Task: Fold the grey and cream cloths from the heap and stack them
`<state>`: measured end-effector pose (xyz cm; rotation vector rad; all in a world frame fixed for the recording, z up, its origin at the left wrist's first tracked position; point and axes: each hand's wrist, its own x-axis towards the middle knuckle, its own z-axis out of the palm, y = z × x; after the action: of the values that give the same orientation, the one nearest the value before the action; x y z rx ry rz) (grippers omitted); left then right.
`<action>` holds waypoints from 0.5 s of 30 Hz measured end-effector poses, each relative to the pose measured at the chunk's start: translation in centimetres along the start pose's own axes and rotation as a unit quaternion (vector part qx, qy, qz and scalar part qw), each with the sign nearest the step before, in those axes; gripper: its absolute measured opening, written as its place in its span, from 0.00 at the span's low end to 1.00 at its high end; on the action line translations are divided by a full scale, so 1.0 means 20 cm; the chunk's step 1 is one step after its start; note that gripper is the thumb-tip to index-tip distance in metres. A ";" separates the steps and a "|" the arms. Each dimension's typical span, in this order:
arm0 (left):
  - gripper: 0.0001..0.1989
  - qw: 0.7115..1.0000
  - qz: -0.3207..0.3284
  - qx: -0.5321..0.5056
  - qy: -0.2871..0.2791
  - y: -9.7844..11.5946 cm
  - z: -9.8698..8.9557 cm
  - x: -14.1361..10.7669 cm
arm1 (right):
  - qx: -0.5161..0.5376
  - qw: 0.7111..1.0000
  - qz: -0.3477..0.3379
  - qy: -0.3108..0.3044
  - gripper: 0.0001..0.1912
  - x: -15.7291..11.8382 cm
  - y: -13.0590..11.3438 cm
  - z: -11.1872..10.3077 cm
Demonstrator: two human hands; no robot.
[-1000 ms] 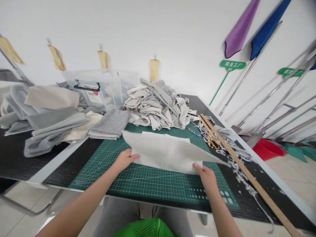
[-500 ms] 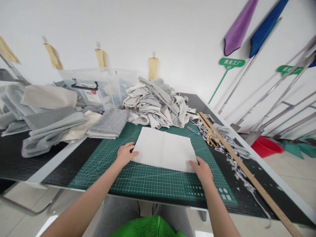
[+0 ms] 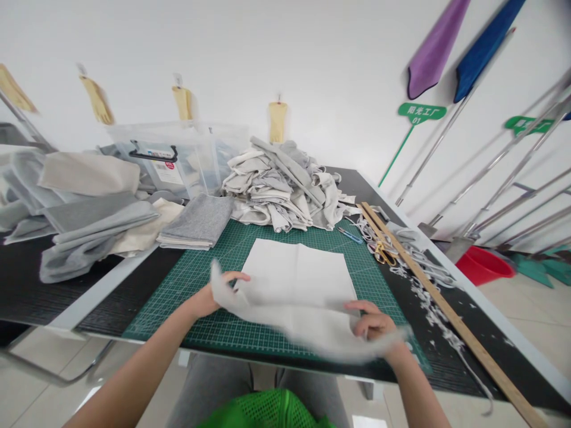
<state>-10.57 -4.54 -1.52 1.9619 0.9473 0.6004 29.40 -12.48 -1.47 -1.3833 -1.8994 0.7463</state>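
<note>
A white cloth [image 3: 297, 274] lies on the green cutting mat [image 3: 209, 333]. Its near part is lifted and blurred, flaring over both hands toward the table's front edge. My left hand [image 3: 217, 295] is at the cloth's left side, thumb and fingers partly behind the raised flap; whether they pinch it is unclear. At the right side, my right hand [image 3: 372, 324] has bent fingers among the cloth, and the flap passes over its palm and wrist. The blur hides the exact contact there too.
Heaped grey and white cloths [image 3: 276, 187] stand behind the mat, folded grey cloth [image 3: 196, 220] and a clear bin [image 3: 191, 160] to the left. On the right lie a blue cutter [image 3: 350, 235], gold-handled scissors [image 3: 384, 252], scraps and a long wooden strip [image 3: 446, 312].
The cloth's near part has risen off the mat and swung toward me, over the hands. Both hands have moved slightly nearer and outward, and the cloth's far edge sits a little closer.
</note>
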 end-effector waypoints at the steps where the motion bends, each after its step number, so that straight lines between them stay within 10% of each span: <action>1: 0.11 0.998 0.008 0.050 -0.038 0.01 0.00 -0.04 | -0.031 0.999 -0.005 -0.035 0.12 -0.04 0.01 0.00; 15: 0.27 0.937 0.069 0.288 -0.184 0.13 0.00 -0.13 | -0.156 0.977 0.030 -0.139 0.22 -0.15 -0.11 -0.01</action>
<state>-11.23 -7.57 0.62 2.5602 0.8058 0.0031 28.94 -15.92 -0.13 -1.5996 -2.2790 0.7244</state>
